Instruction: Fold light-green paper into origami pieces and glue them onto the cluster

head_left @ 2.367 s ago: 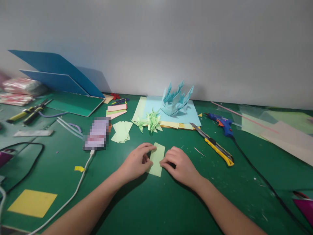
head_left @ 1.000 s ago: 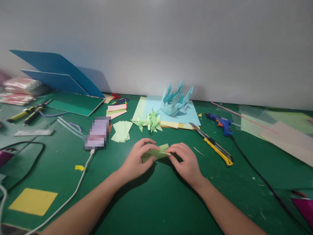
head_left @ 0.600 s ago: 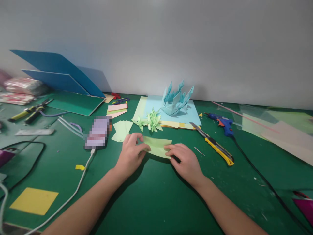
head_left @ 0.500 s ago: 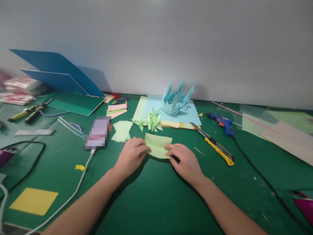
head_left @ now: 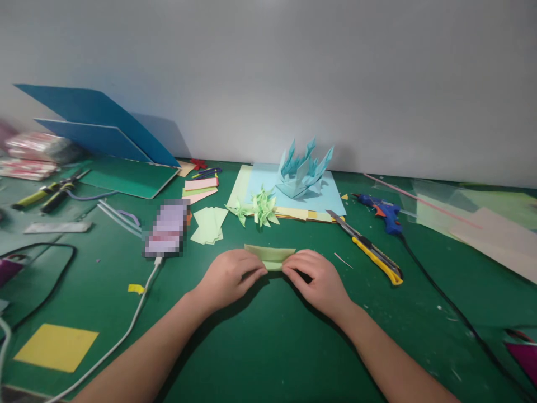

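Observation:
A small sheet of light green paper (head_left: 272,255) is bent lengthwise between my hands, its near edge raised toward the far half. My left hand (head_left: 233,273) pinches its left end between thumb and fingers. At the right end, my right hand (head_left: 314,277) grips it the same way. Just beyond stand folded green paper flowers (head_left: 264,207). To their left lies a fanned stack of pale green paper pieces (head_left: 208,225). A light blue folded paper piece with tall points (head_left: 302,173) rests on blue sheets behind.
To the right lie a yellow utility knife (head_left: 373,254) and a blue glue gun (head_left: 384,212) with its black cord. On the left are a blurred phone (head_left: 168,226) on a white cable, pliers (head_left: 59,193), a yellow paper square (head_left: 56,347) and blue boards (head_left: 104,126).
The green paper was spread nearly flat with a crease; now it is bent over into a narrow strip. Both hands have drawn slightly closer along its near edge.

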